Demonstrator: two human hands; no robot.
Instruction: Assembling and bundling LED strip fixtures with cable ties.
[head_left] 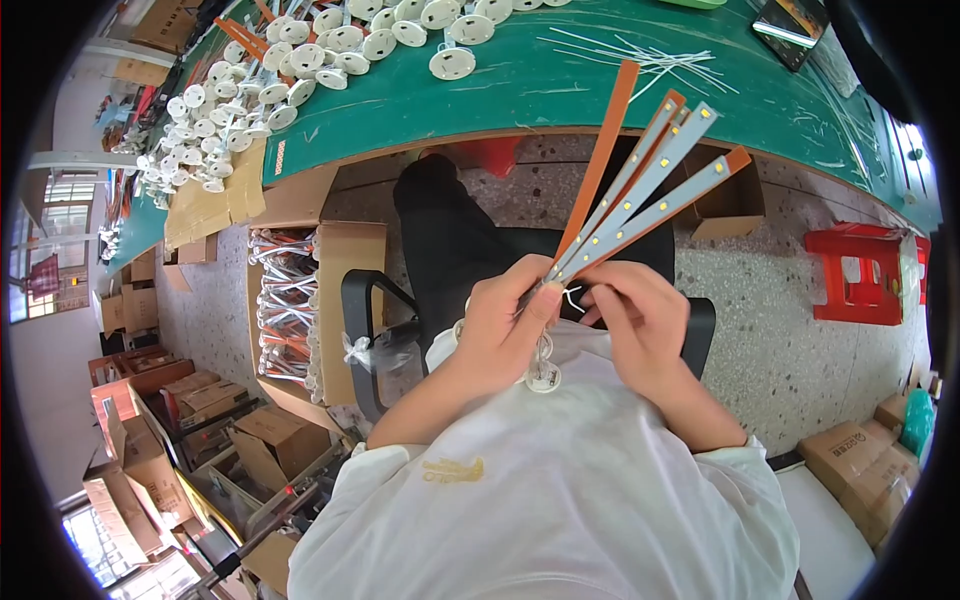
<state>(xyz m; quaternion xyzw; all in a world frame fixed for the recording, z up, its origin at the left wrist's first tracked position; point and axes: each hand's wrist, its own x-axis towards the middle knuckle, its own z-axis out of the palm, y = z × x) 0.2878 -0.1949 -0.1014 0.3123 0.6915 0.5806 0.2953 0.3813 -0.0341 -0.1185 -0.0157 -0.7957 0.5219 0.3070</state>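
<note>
Over our white T-shirt (560, 490), our left hand (505, 325) is clenching fanned LED strips (625, 207), tips overlapping the workbench's (390, 110) edge, our right hand (643, 315) half-curling, grip unclear, by a white tie (572, 294), floor (765, 290) stretching rightward.

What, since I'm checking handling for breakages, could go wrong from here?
The strips fan out above the left hand, so one might slip free or bend if the grip eases.
The thin white strand by the right hand could perhaps snag on them.
White discs crowd the left part of the green table; a knock might send some off.
</note>
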